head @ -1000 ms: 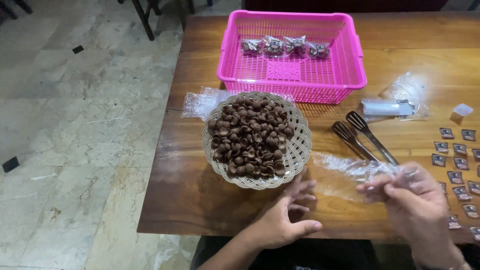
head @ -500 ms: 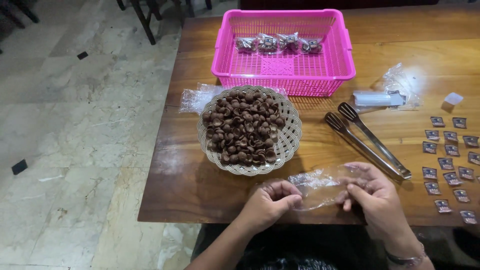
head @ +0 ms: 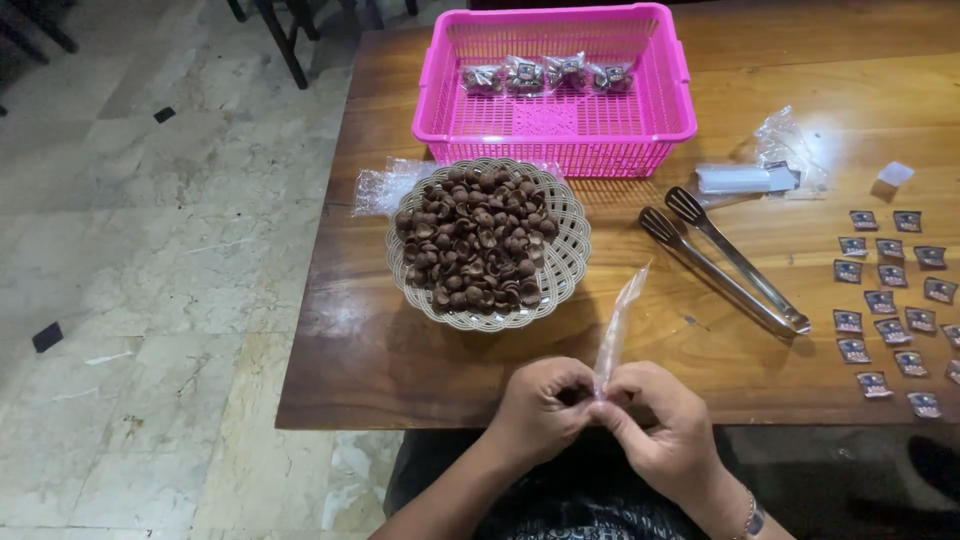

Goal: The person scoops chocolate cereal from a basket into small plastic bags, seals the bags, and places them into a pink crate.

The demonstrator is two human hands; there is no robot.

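Observation:
My left hand [head: 545, 405] and my right hand [head: 655, 425] meet at the near edge of the wooden table [head: 350, 350]. Together they pinch the bottom of a small clear plastic bag [head: 617, 325], which stands up narrow between the fingertips. Just beyond it sits a white woven basket [head: 568, 262] heaped with brown chocolate pieces [head: 472, 238]. Metal tongs [head: 722, 262] lie on the table to the right of the basket, untouched.
A pink plastic crate [head: 560, 140] at the back holds several small filled bags [head: 545, 75]. Clear bags [head: 385, 185] lie left of the basket, another stack [head: 745, 178] behind the tongs. Several small square stickers [head: 890, 300] cover the right side. Tiled floor lies left.
The bag lay flat and wide between my hands before; now both hands have come together at its bottom and it stands upright and narrow.

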